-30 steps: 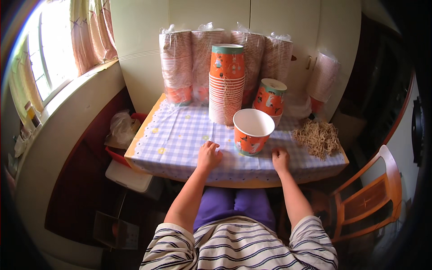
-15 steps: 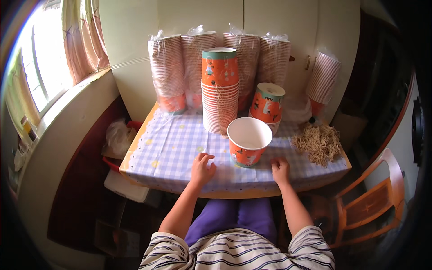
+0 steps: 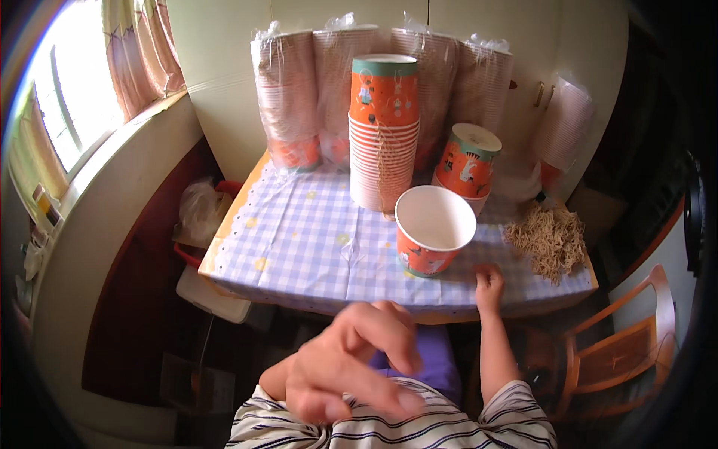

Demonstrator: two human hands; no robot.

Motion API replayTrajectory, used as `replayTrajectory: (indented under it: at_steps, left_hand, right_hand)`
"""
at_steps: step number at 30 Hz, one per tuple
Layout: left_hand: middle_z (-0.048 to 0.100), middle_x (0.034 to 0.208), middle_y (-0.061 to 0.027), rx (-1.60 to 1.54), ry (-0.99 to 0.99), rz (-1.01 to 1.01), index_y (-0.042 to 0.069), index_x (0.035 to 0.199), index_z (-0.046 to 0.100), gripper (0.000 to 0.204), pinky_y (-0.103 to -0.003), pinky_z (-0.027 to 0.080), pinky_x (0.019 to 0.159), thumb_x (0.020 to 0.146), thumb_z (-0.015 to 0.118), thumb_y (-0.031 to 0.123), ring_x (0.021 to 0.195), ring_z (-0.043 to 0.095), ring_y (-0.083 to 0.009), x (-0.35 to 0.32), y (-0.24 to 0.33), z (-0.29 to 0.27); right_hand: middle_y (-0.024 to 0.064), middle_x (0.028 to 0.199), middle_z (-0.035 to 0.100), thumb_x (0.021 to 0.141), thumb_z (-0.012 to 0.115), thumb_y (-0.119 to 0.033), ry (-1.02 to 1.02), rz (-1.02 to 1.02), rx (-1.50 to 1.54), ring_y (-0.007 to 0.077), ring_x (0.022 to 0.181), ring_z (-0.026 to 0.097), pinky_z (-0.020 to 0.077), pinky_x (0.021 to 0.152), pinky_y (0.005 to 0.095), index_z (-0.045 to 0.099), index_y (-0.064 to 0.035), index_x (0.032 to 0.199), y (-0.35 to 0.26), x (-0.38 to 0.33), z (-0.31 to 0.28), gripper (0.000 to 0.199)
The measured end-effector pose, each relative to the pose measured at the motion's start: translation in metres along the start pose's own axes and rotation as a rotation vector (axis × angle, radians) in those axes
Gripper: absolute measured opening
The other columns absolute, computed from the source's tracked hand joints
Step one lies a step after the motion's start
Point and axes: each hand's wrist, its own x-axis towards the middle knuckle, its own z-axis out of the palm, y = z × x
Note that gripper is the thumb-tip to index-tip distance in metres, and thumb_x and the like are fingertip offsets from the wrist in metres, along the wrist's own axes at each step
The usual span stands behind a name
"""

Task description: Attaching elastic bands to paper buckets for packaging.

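Note:
My left hand (image 3: 350,361) is raised close to the camera, above my lap and short of the table's front edge. Its fingers are bent but apart, and I see nothing in them. Near the table's front edge, my right hand (image 3: 489,290) rests with curled fingers and nothing visible in it. Just to its left and a little farther back, apart from it, stands an upright orange paper bucket (image 3: 426,259) with a white inside. Behind the bucket are a tall stack of upside-down paper buckets (image 3: 383,168) and a shorter stack (image 3: 467,168).
Several plastic-wrapped bucket stacks (image 3: 286,112) line the back of the checked-cloth table (image 3: 299,239). Another wrapped stack (image 3: 565,123) leans at the back right. Tan shredded filler (image 3: 550,241) lies at the right. A wooden chair (image 3: 624,329) stands right; a red container (image 3: 187,254) sits left.
My left hand has left the tabletop and come up and back toward the camera. My right hand stays by the table's front edge. The view has shifted slightly; the bucket still stands upright.

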Motion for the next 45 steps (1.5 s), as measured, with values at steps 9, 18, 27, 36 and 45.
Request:
replayTrajectory:
  at_steps: [9, 18, 27, 36, 45]
  left_hand:
    - [0.05, 0.101, -0.0109, 0.053, -0.119, -0.183, 0.01, 0.085, 0.071, 0.035, -0.036, 0.036, 0.07, 0.093, 0.046, 0.032, 0.084, 0.049, -0.0206, 0.018, 0.011, 0.013]
    - [0.05, 0.102, -0.0099, -0.063, 0.056, -0.037, 0.013, 0.086, 0.071, 0.034, -0.038, 0.035, 0.074, 0.092, 0.048, 0.037, 0.081, 0.049, -0.0207, 0.019, -0.02, 0.024]
    - [0.052, 0.097, -0.008, 0.001, 0.116, -0.186, 0.014, 0.088, 0.07, 0.022, -0.038, 0.036, 0.074, 0.088, 0.056, 0.03, 0.08, 0.05, -0.0208, 0.013, -0.022, 0.02]
    - [0.051, 0.097, -0.0088, -0.063, 0.035, -0.179, 0.013, 0.089, 0.07, 0.034, -0.038, 0.035, 0.074, 0.093, 0.047, 0.038, 0.08, 0.05, -0.0209, 0.015, -0.029, 0.013]
    - [0.05, 0.1, -0.0137, 0.104, -0.088, -0.217, -0.003, 0.093, 0.066, 0.026, -0.035, 0.041, 0.075, 0.079, 0.05, 0.012, 0.087, 0.051, -0.0246, -0.006, -0.045, -0.006]
  right_hand:
    - [0.0013, 0.075, 0.061, 0.086, 0.06, -0.011, -0.163, 0.234, -0.041, 0.008, 0.069, 0.054, 0.0446, 0.064, 0.0251, 0.063, 0.0004, 0.086, 0.004, 0.049, -0.048, 0.012]
    - [0.0116, 0.076, 0.064, 0.075, 0.063, -0.013, -0.284, 0.123, -0.645, 0.025, 0.071, 0.062, 0.0481, 0.065, 0.0357, 0.064, -0.0025, 0.079, 0.009, 0.127, -0.097, 0.012]
    - [0.0129, 0.076, 0.064, 0.072, 0.068, -0.015, -0.46, 0.28, -0.746, 0.0255, 0.071, 0.062, 0.0484, 0.064, 0.0357, 0.062, -0.0009, 0.079, 0.026, 0.153, -0.084, 0.017]
    - [0.0136, 0.076, 0.064, 0.071, 0.069, -0.02, -0.448, 0.106, -0.935, 0.0296, 0.074, 0.061, 0.0478, 0.069, 0.041, 0.061, -0.0041, 0.075, 0.046, 0.159, -0.073, 0.018]
    - [-0.0022, 0.065, 0.054, 0.08, 0.061, -0.013, -0.265, 0.365, -0.052, 0.0051, 0.059, 0.047, 0.0369, 0.052, 0.0216, 0.057, -0.0071, 0.074, 0.022, 0.215, -0.1, 0.009]
